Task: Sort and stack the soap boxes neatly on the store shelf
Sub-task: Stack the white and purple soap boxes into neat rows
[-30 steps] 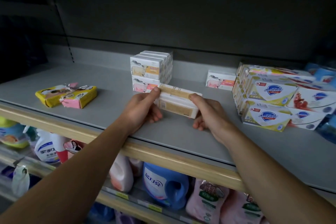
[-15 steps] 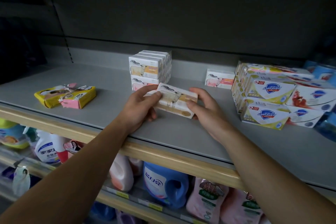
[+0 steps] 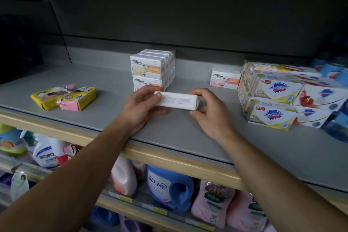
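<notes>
Both hands hold one white soap box (image 3: 177, 102) just above the grey shelf (image 3: 188, 133), a little in front of the stack of soap boxes (image 3: 152, 69). The left hand (image 3: 140, 108) has its grip on the box's left end, thumb on top and fingers curled beneath; the right hand (image 3: 211, 111) pinches the right end, fingers bent over the top edge. The box lies lengthwise between them, its printed face turned up toward the person, the print too blurred to read. Right of the stack, near the back wall, a single soap box (image 3: 225, 81) with a pink animal picture stands on the shelf. Further right of the stack sits a pile of Safeguard packs (image 3: 276, 100). Left of the stack, well apart, lie two yellow packets (image 3: 64, 98), one torn open with pink showing. Below the shelf, detergent bottles (image 3: 167, 186) line a lower shelf.
</notes>
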`<action>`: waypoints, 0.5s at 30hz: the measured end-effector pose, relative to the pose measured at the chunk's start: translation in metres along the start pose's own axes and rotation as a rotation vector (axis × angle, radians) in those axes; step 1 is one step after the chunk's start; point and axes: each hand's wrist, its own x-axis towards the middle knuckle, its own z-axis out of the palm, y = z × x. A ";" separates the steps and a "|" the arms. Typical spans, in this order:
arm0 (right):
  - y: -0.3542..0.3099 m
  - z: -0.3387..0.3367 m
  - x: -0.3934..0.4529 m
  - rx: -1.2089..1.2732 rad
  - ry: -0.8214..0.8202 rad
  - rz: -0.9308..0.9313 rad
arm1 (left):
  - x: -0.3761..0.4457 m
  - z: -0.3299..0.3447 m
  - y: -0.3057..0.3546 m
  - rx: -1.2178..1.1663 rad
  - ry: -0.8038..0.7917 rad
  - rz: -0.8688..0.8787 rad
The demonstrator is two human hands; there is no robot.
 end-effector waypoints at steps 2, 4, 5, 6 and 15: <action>-0.002 0.002 -0.001 0.069 -0.057 -0.026 | 0.001 0.000 -0.001 0.012 0.019 0.020; -0.004 0.004 -0.003 0.117 -0.083 -0.052 | 0.003 -0.001 -0.003 0.022 0.041 0.028; -0.004 0.004 -0.003 0.123 -0.086 -0.058 | 0.003 -0.002 -0.003 0.019 0.045 0.028; -0.003 0.004 -0.003 0.123 -0.084 -0.060 | 0.004 -0.003 -0.004 0.010 0.049 0.026; 0.005 -0.001 0.000 0.064 0.031 0.080 | -0.001 -0.001 -0.005 0.313 0.110 0.127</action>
